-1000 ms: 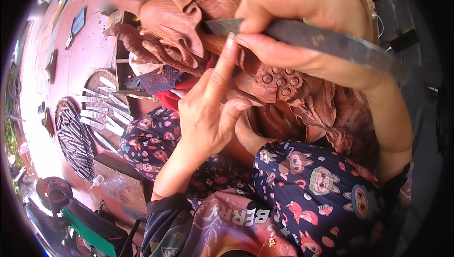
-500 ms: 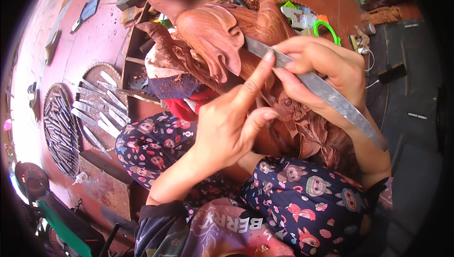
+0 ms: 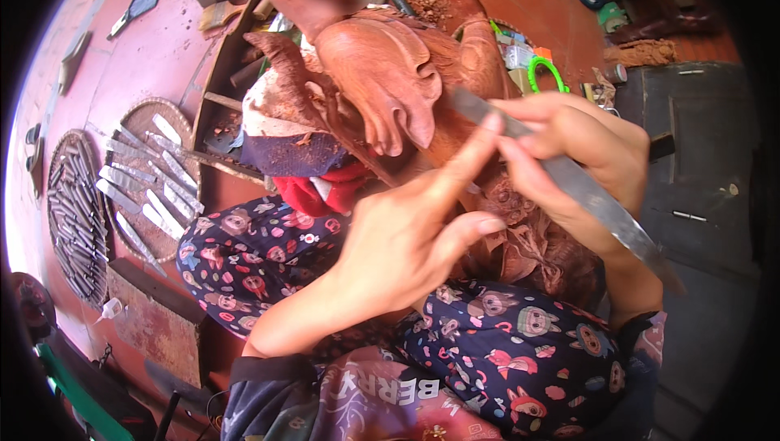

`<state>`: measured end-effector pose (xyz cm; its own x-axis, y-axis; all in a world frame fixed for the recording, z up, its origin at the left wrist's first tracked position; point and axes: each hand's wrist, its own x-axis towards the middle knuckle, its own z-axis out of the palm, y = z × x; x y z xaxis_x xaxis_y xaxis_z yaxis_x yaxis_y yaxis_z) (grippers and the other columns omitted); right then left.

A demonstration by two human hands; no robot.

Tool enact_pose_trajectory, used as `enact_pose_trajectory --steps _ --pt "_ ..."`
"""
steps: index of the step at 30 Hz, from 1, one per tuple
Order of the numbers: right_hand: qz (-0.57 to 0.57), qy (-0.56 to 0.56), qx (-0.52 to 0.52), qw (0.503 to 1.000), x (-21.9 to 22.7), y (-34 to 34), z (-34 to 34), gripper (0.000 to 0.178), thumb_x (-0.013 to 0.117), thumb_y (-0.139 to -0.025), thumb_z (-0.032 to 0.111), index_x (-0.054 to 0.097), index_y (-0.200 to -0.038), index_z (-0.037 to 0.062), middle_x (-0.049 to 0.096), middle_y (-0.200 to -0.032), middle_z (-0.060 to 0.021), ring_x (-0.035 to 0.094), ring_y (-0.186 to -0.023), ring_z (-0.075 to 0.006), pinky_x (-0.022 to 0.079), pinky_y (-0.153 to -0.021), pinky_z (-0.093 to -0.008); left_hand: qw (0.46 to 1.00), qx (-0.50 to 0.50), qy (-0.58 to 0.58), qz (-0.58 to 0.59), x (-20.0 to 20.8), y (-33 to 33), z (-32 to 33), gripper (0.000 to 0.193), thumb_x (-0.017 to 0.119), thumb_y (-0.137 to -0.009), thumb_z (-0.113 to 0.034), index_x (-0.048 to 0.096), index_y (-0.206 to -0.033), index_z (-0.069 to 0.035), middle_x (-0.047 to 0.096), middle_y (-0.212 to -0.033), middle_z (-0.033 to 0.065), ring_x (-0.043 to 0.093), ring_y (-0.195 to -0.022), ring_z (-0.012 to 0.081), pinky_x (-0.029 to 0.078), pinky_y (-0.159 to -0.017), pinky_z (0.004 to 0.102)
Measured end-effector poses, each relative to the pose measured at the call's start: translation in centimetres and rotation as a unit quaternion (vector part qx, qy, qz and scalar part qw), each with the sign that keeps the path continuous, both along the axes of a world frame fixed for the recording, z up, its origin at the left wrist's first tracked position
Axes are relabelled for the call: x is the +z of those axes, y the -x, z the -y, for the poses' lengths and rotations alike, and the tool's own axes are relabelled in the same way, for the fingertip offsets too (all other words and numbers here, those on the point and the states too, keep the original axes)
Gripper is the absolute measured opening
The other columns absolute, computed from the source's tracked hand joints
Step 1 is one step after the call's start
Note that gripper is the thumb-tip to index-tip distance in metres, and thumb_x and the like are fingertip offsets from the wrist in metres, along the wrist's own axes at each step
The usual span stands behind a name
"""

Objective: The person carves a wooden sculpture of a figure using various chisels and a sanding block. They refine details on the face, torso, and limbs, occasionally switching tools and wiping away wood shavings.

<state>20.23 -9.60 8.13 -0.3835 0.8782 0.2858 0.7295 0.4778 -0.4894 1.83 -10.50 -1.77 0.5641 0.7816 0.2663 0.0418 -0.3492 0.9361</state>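
Observation:
My right hand (image 3: 597, 144) grips a long, flat steel blade (image 3: 597, 201) between thumb and fingers. The blade slants from the middle of the carving toward my right forearm, its rear end curving slightly. My left hand (image 3: 394, 234) reaches across from the left, its index fingertip resting on the blade near the right fingers. The left thumb stands apart, and its other fingers are partly hidden beneath the hand. Below both hands lies a reddish-brown wood carving (image 3: 378, 63) with smooth, flowing folds and finely cut detail. The blade's front end is by the carved folds.
Two woven trays stand on the left floor, one holding several flat blades (image 3: 166, 165), the other many dark tools (image 3: 77, 214). Beside the carving are a wooden box (image 3: 213, 59) and a red cloth (image 3: 305, 191). A bright green ring (image 3: 548, 74) lies beyond my right hand.
Both hands and the blade sit slightly farther right and lower in the picture. The carving and trays have also shifted as the view moved. My grip looks the same.

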Motion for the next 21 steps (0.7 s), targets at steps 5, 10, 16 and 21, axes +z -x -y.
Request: enact_pose_trajectory --steps 5,10,16,21 --pt "0.02 0.022 -0.01 1.0 0.4 -0.8 0.2 0.016 0.074 -0.077 -0.008 0.059 -0.077 -0.0028 0.071 -0.098 -0.0197 0.072 -0.08 -0.0209 0.058 -0.072 -0.0295 1.0 -0.014 0.014 -0.002 -0.1 -0.2 0.1 0.074 0.065 -0.093 -0.035 0.03 -0.156 -0.016 0.069 -0.099 0.021 0.069 -0.082 0.0386 0.054 -0.069 0.045" --pt "0.026 0.01 -0.006 1.0 0.3 0.7 0.1 0.017 0.073 -0.078 -0.01 0.058 -0.077 -0.0027 0.071 -0.1 -0.0219 0.072 -0.082 -0.0222 0.059 -0.073 -0.0298 1.0 -0.007 0.01 0.028 -0.3 0.5 0.0 0.076 0.064 -0.093 -0.038 0.028 -0.157 -0.016 0.068 -0.098 0.0203 0.068 -0.079 0.039 0.053 -0.068 0.0446" --pt "0.074 0.016 -0.005 0.997 1.4 -0.4 1.0 0.018 0.071 -0.078 -0.012 0.055 -0.08 -0.003 0.07 -0.101 -0.0245 0.073 -0.085 -0.025 0.059 -0.075 -0.0314 0.999 -0.027 0.023 -0.011 -0.2 -0.4 0.1 0.076 0.064 -0.093 -0.041 0.03 -0.156 -0.016 0.068 -0.093 0.0177 0.067 -0.076 0.0365 0.053 -0.067 0.0444" --pt "0.058 0.014 0.019 0.998 0.5 0.2 0.7 0.017 0.069 -0.079 -0.013 0.055 -0.08 -0.0031 0.07 -0.101 -0.0247 0.073 -0.086 -0.0261 0.058 -0.075 -0.0313 0.999 -0.017 0.037 -0.022 -0.5 1.0 0.0 0.077 0.065 -0.092 -0.043 0.031 -0.156 -0.019 0.068 -0.093 0.017 0.068 -0.077 0.0357 0.054 -0.065 0.0429"
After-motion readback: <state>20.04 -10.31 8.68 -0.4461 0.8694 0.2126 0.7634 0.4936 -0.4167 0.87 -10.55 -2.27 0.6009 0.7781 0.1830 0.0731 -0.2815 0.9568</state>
